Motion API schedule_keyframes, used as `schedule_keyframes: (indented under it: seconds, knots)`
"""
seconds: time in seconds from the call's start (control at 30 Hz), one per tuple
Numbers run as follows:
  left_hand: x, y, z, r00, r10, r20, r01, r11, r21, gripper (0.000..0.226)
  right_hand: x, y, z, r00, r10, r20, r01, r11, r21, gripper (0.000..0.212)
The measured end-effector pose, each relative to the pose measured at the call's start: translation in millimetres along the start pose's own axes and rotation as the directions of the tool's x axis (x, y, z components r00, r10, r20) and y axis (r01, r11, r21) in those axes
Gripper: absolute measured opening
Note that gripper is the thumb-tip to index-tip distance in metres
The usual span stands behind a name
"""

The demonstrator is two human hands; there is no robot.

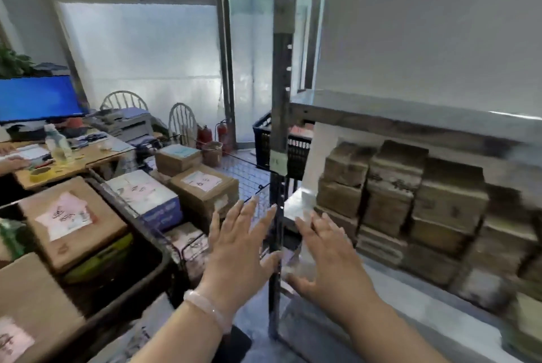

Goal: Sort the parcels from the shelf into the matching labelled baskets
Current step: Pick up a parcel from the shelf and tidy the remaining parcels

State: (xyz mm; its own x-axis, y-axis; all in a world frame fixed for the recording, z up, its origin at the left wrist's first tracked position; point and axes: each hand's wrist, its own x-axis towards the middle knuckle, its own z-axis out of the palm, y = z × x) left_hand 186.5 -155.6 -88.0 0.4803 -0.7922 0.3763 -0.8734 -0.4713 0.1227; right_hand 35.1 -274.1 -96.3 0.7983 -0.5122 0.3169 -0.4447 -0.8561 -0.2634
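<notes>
I see both hands in the lower middle of the frame. The left hand (239, 248) is wide, with fingers straight and spread, and it holds nothing; a pale bracelet (205, 314) sits on its wrist. The right hand (328, 257) is wide and spread too, with nothing in it. Between the two hands stands the dark post (280, 157) of the metal shelf (381, 119); whether the thumbs touch it, I cannot tell. The parcels (410, 195), brown and blurred, are stacked in rows on the shelf at the right of the frame, apart from both hands. Left of the post is a wire basket (246, 172) with boxes (202, 186) that carry pink labels. In the lower left a dark bin (146, 280) holds more labelled boxes. A black crate (297, 154) is behind the post. At the left, a counter (96, 154) carries a bottle (57, 142), a tape roll (40, 174) and a blue screen (38, 98).
</notes>
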Motion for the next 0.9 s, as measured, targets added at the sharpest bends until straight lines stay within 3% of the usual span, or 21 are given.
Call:
schedule_keyframes:
  seconds: [0.17,0.47,0.77,0.9]
  knots:
    - [26.7,123.6,31.1,0.969,0.249,-0.002,-0.245,0.953,-0.177,0.081,-60.2,97.3,-52.5,0.963,0.252,-0.099,-0.259,0.963,-0.073,0.093]
    - [38.2,288.4,72.1,0.874,0.484,0.04,-0.449,0.836,-0.314,0.081,-156.8,211.1,-112.7,0.823,0.524,-0.219,-0.547,0.835,-0.059,0.092]
    - [47.1,423.7,80.5,0.785,0.612,0.098,-0.476,0.697,-0.536,0.077,-215.3,306.8,-155.1,0.7,0.668,-0.253,-0.693,0.721,-0.015,0.085]
    - [75.1,487.5,83.5,0.803,0.545,0.239,-0.355,0.761,-0.543,0.077,-237.2,343.0,-166.0,0.656,0.719,-0.231,-0.733,0.68,0.035,0.082]
